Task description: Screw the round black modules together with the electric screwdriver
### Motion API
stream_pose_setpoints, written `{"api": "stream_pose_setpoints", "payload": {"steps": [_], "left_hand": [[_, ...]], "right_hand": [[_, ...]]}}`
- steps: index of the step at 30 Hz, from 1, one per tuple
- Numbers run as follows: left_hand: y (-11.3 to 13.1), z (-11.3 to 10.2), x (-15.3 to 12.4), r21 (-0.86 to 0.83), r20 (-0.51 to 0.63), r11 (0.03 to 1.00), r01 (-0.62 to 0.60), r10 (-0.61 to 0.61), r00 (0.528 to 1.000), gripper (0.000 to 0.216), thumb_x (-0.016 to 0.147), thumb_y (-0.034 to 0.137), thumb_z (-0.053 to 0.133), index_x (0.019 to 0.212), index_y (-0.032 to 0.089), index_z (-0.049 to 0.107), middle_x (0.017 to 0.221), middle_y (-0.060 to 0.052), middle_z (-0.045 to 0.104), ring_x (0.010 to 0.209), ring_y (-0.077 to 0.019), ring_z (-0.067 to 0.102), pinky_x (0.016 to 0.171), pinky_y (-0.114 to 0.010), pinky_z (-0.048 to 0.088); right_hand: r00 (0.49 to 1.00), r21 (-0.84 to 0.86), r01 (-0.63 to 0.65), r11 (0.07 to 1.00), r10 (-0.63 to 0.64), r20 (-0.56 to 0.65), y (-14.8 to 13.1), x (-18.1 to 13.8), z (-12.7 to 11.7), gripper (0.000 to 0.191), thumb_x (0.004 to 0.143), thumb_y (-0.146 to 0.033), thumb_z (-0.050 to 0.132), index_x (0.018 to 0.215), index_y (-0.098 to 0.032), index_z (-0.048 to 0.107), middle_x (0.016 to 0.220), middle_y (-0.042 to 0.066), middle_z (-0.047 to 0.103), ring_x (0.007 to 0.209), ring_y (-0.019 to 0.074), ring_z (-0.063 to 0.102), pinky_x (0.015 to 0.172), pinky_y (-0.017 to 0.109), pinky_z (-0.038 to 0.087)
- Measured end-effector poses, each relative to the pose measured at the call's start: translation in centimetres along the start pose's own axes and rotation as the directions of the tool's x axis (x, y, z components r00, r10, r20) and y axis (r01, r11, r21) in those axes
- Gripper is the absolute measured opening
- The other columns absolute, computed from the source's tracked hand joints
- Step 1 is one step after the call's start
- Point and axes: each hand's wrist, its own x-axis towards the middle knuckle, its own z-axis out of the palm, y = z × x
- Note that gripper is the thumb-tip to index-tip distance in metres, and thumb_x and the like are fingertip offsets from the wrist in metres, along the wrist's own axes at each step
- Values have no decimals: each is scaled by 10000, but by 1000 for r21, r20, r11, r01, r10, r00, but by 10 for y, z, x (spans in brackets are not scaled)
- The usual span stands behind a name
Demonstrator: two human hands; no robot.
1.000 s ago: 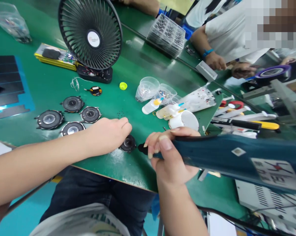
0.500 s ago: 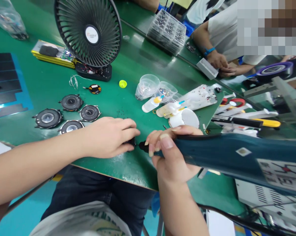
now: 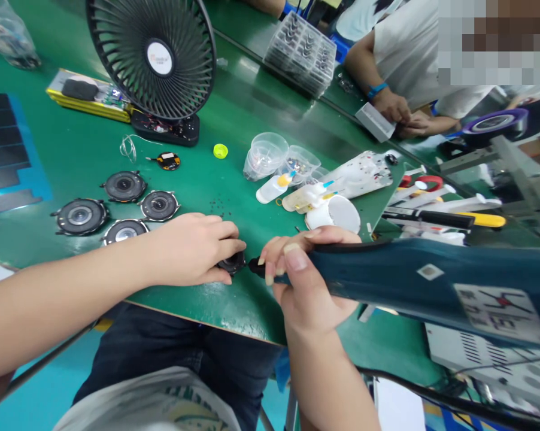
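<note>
Near the front edge of the green table, my left hand (image 3: 209, 248) is closed around a round black watch case (image 3: 233, 262), which its fingers partly cover. My right hand (image 3: 308, 278) grips a dark teal electric screwdriver (image 3: 382, 272) close to its black nose, the body pointing off to the right. The screwdriver's tip lies right beside the case's edge; whether they touch I cannot tell. Left of my left hand lie several more watch cases (image 3: 82, 216). Tiny dark screws (image 3: 220, 205) are scattered on the table just beyond my fingers.
A black fan (image 3: 155, 60) stands at the back left. Plastic cups (image 3: 266, 152), small glue bottles (image 3: 274, 187) and a white roll (image 3: 337, 216) sit beyond my right hand. Tools (image 3: 445, 218) crowd the right side. Across the table a co-worker's hands (image 3: 402, 117) are near a grey box (image 3: 375, 121).
The view has shifted slightly. More of the watch case shows between my left fingers, and a small gap has appeared around the screwdriver's tip. Both hands keep their holds.
</note>
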Motion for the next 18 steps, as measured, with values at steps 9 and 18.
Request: {"api": "stream_pose_setpoints", "payload": {"steps": [9, 18], "left_hand": [[0, 0, -1, -2, 18, 1000, 11, -11, 1000, 528, 975, 550, 691, 1369, 198, 680, 1207, -83, 724, 980, -262, 717, 833, -388, 549], [0, 0, 0, -17, 9, 1000, 10, -10, 1000, 508, 975, 534, 698, 1359, 202, 682, 1194, -86, 724, 967, -261, 705, 816, -378, 526]], "right_hand": [[999, -14, 26, 1000, -26, 20, -1, 2, -1, 256, 894, -91, 683, 1034, -273, 570, 635, -123, 599, 412, 92, 533, 495, 258, 523], [997, -5, 17, 1000, -17, 77, 0, 1, -3, 250, 916, -86, 672, 1047, -270, 565, 649, -122, 592, 445, 87, 547, 536, 263, 521]]}}
